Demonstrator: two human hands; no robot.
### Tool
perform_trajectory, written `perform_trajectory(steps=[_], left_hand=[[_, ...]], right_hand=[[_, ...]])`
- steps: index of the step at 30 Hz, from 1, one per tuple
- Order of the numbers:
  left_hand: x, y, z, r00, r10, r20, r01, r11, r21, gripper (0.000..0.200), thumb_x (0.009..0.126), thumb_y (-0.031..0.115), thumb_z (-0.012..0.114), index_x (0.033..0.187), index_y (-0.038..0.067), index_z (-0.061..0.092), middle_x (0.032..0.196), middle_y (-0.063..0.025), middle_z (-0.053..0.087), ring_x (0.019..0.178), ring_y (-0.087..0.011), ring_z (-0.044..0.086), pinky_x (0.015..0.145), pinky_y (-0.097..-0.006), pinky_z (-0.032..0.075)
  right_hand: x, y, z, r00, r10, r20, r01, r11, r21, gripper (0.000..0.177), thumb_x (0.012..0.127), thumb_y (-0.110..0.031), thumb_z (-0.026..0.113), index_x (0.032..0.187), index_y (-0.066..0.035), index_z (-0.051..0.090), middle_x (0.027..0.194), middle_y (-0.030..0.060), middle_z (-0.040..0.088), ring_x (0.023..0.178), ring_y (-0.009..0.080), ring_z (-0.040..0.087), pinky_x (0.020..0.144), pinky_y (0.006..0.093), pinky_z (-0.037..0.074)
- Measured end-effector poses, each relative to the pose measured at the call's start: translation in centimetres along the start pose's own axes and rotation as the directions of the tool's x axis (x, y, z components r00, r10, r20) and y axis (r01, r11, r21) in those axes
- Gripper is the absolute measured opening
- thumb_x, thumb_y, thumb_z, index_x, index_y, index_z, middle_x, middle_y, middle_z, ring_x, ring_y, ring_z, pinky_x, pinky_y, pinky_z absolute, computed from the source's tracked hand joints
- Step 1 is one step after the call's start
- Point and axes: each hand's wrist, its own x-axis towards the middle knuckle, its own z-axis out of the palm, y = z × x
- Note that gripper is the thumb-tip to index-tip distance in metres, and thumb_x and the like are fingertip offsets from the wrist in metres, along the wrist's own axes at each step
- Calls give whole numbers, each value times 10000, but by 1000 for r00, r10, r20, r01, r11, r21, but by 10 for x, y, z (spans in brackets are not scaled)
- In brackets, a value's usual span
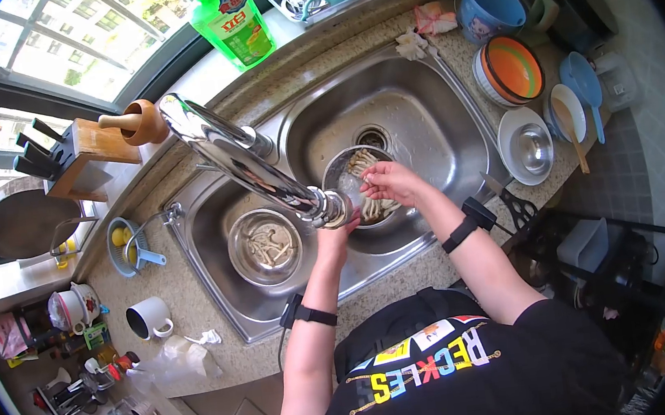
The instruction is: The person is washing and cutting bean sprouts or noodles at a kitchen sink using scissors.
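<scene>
In the right sink basin (418,91) sits a metal bowl (333,171) with pale, slender mushrooms (386,208) and water in it. Over this bowl is my right hand (392,183), its fingers pinched together; whatever they hold is too small to make out. My left hand (339,235) is at the bowl's near left side, its fingers largely hidden by the tap's spout. The chrome tap (250,164) reaches across between the basins. A clear bowl (243,273) in the left basin (214,213) contains more mushroom pieces (273,249) in water.
Stacked bowls (515,69) and a white bowl (516,174) line the counter on the right. A mug (148,319), a blue strainer (124,260) and a knife block (100,148) stand left. Detergent (234,26) is on the windowsill. Black scissors (516,203) lie by the sink's right edge.
</scene>
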Motion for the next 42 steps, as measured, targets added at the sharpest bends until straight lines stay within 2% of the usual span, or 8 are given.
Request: perform_trajectory(steps=[8, 14, 16, 17, 19, 25, 38, 42], left_hand=[[2, 16, 30, 983, 44, 180, 25, 932, -362, 334, 912, 279, 467, 1117, 17, 489, 873, -35, 536, 753, -124, 525, 697, -267, 481], [-2, 14, 20, 982, -7, 191, 80, 923, -376, 431, 904, 222, 469, 1261, 10, 353, 1084, -108, 531, 948, -171, 547, 784, -273, 464], [-2, 13, 24, 985, -7, 175, 58, 956, -287, 445, 900, 217, 473, 1277, 21, 341, 1140, -107, 506, 1023, -196, 506, 842, -302, 428], [-2, 12, 25, 988, -4, 153, 34, 980, -197, 460, 896, 212, 477, 1293, 32, 329, 1195, -106, 481, 1098, -221, 466, 900, -331, 391], [0, 8, 25, 991, -1, 133, 15, 995, -103, 477, 893, 207, 481, 1309, 43, 317, 1251, -105, 456, 1173, -246, 425, 959, -360, 355], [5, -2, 22, 994, -51, 93, 65, 986, -151, 446, 894, 193, 470, 1309, 89, 342, 1266, -102, 445, 1187, -237, 403, 962, -358, 342], [14, -23, 3, 974, -183, 133, 205, 963, -177, 348, 906, 165, 441, 1227, 31, 424, 1086, -123, 546, 999, -215, 539, 841, -304, 446], [22, -23, 9, 990, -80, 116, 96, 986, -139, 361, 896, 174, 477, 1231, 47, 429, 1107, -117, 540, 1016, -210, 531, 868, -311, 436]], right_hand=[[-28, 3, 45, 996, -19, 88, 22, 999, -36, 140, 891, -139, 499, 963, -30, 549, 838, 76, 612, 687, 123, 616, 585, 214, 529], [-32, 3, 23, 999, -37, -18, 35, 996, -80, 163, 839, -126, 561, 958, -15, 562, 819, 92, 620, 697, 130, 620, 590, 239, 529], [-24, 10, -14, 935, -326, -139, 42, 491, -870, 244, 753, -219, 630, 903, -27, 619, 884, 127, 642, 739, 245, 630, 682, 341, 516], [-31, 6, -23, 934, -327, -142, 40, 490, -871, 244, 753, -219, 630, 903, -27, 619, 884, 127, 642, 739, 245, 630, 682, 341, 516], [-44, -1, -32, 867, -330, -373, -391, 15, -920, 240, 686, -228, 651, 862, -65, 657, 937, 148, 632, 799, 303, 616, 745, 398, 486], [-14, 4, -36, 733, -535, -420, -341, 246, -908, 186, 703, -208, 636, 849, -99, 668, 942, 152, 596, 942, 340, 534, 832, 393, 434], [56, 34, -39, 613, -635, -470, -538, 100, -837, 163, 726, -150, 585, 839, -88, 685, 981, 95, 598, 979, 283, 533, 822, 375, 440], [46, 21, -39, 792, -388, -471, -235, 518, -822, 151, 700, -174, 640, 796, -58, 655, 694, 37, 609, 654, 191, 584, 597, 315, 463]])
